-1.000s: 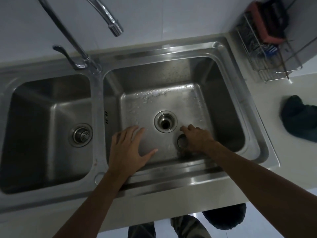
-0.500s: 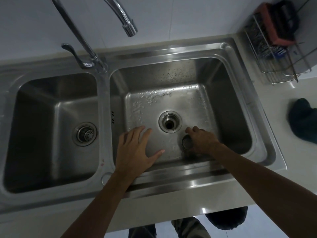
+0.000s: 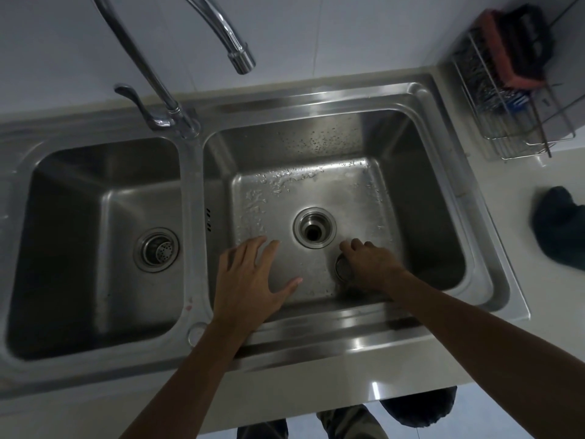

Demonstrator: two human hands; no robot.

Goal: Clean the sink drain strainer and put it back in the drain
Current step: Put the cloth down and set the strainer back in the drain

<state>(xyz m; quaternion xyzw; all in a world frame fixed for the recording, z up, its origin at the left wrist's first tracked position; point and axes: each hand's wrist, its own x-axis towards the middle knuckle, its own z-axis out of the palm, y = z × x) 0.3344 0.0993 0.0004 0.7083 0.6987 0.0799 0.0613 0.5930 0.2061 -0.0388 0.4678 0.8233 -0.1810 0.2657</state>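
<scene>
The round metal strainer (image 3: 342, 268) lies on the floor of the right basin (image 3: 316, 191), just right of and nearer than the open drain hole (image 3: 314, 232). My right hand (image 3: 370, 264) rests over the strainer with its fingers curled around it, hiding most of it. My left hand (image 3: 248, 280) hovers with fingers spread over the basin's front left, holding nothing.
The left basin (image 3: 79, 217) has its own strainer (image 3: 157, 249) seated in its drain. The tap spout (image 3: 239, 55) hangs over the back of the right basin. A wire rack (image 3: 512, 106) with sponges stands at the back right; a dark cloth (image 3: 560, 229) lies on the counter.
Both hands keep nearly the same pose over the right basin. The view has shifted a little, so the sink sits further right in frame.
</scene>
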